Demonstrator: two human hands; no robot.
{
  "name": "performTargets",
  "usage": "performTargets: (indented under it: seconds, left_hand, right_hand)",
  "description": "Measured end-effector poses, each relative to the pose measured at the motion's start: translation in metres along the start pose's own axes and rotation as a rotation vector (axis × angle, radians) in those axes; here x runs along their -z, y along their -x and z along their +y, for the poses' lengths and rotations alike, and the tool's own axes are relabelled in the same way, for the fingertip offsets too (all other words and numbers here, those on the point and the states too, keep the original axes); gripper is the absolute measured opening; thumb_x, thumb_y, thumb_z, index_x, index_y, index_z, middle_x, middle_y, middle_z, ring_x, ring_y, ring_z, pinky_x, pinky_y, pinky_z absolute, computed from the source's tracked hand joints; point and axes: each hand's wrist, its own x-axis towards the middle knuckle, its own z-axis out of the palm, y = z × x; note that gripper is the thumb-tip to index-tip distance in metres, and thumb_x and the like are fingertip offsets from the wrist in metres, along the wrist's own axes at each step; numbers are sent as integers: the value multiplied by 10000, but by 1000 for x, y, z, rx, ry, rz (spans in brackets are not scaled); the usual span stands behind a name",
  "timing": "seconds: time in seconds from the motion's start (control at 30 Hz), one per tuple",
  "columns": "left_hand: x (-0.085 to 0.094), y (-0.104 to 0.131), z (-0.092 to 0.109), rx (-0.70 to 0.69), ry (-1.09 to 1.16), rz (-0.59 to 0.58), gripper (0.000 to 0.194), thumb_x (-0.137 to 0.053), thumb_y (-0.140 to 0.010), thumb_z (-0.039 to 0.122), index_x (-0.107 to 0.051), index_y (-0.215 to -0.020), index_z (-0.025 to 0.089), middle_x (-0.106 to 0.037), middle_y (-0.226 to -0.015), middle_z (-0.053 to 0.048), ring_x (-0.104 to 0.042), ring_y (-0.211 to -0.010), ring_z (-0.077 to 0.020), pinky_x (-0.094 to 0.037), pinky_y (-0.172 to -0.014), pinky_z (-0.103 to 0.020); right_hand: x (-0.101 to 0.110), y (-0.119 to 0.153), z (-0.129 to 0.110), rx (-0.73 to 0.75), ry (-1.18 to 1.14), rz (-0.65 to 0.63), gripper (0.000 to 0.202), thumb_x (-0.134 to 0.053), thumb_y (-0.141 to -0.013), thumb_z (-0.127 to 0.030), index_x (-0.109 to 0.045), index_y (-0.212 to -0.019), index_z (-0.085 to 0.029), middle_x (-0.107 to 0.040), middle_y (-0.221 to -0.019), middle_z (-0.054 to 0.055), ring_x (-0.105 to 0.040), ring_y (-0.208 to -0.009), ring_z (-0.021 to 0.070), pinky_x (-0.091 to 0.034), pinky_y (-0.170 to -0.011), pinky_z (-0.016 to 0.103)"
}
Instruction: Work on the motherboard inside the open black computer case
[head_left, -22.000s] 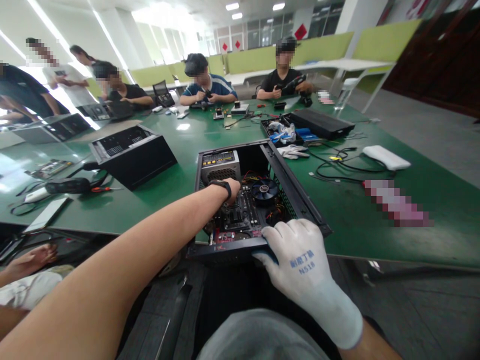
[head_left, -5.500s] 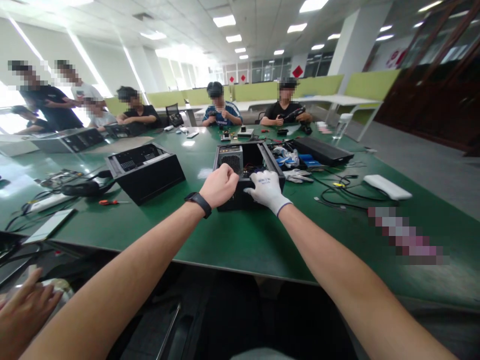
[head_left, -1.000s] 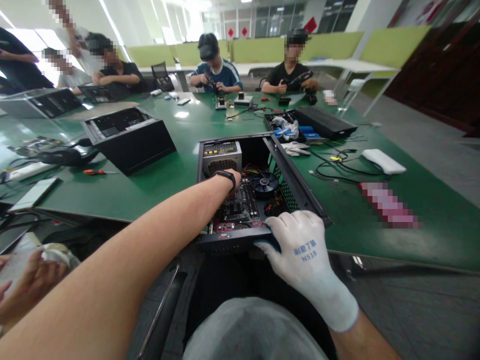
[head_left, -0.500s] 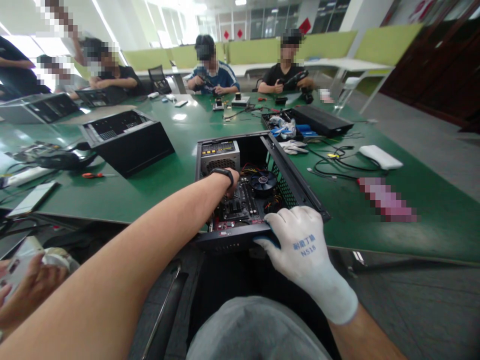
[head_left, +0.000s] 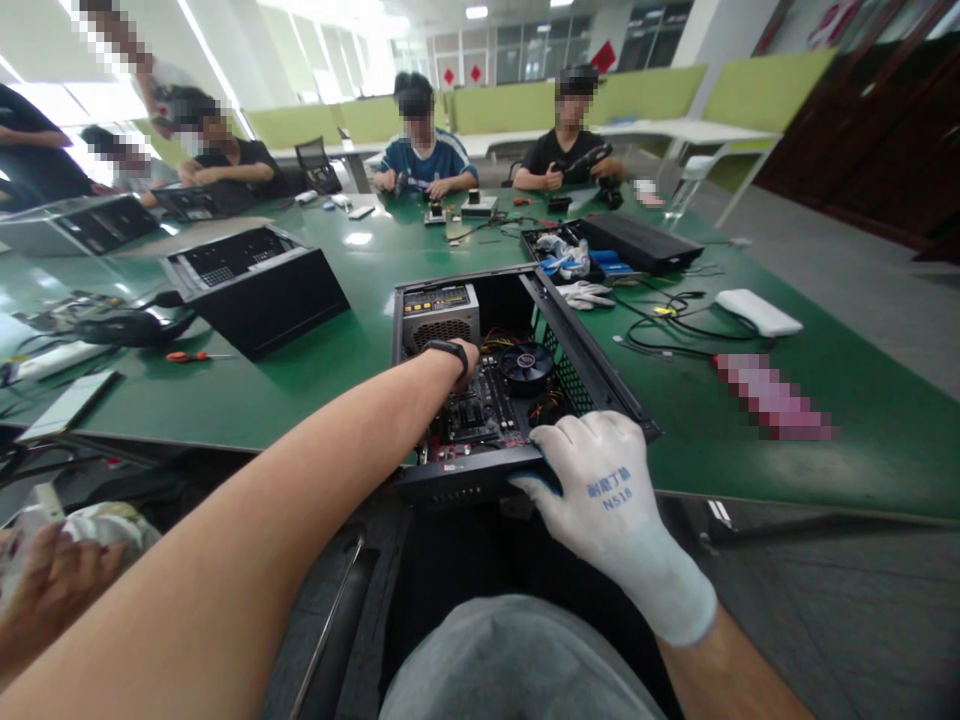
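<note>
An open computer case (head_left: 457,470) lies on the green table, its near edge over the table's front edge. Inside it are a power supply (head_left: 442,315), a motherboard (head_left: 480,410) and a round black cooling fan (head_left: 527,368). Bare except for a black wristband, my left hand (head_left: 469,362) reaches into the case beside the power supply, over the motherboard. Its fingers are mostly hidden, so what they touch cannot be made out. My right hand (head_left: 589,470), in a white glove, is closed around the case's near right edge, thumb against the front side.
A second black case (head_left: 266,285) and an orange screwdriver (head_left: 187,356) lie on the left. Gloves (head_left: 566,258), cables (head_left: 660,320) and a white power bank-like block (head_left: 759,312) lie on the right. A co-worker's hand (head_left: 56,575) is at lower left; other people sit across the table.
Both my hands stay where they were on and in the case. At lower left, the co-worker's hand and the pale thing in it have shifted slightly. The view has tilted a little.
</note>
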Motion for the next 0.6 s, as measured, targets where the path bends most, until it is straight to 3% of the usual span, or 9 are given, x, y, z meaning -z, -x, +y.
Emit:
performTargets:
  seconds: [0.33,0.6]
  left_hand:
    - [-13,-23,-9,-11,6,4,639,-883,-540,304,-750,-1146,149,-738,-1163,-137,-686,-1078,-287,-538,-913,-275]
    - [-9,-14,-6,-4,-2,10,648,-862,-585,290,-724,-1189,102,-724,-1183,-170,-688,-1071,-292,-545,-914,-289]
  right_hand:
    - [-2,0,0,-10,-25,-19,327,-680,-815,-504,-618,-984,-232,-575,-868,37,-446,-854,233,-259,-843,392]
    - [-1,1,1,-10,-48,-11,332,-677,-820,-505,-619,-997,-230,-577,-884,41,-444,-865,230,-250,-848,395]
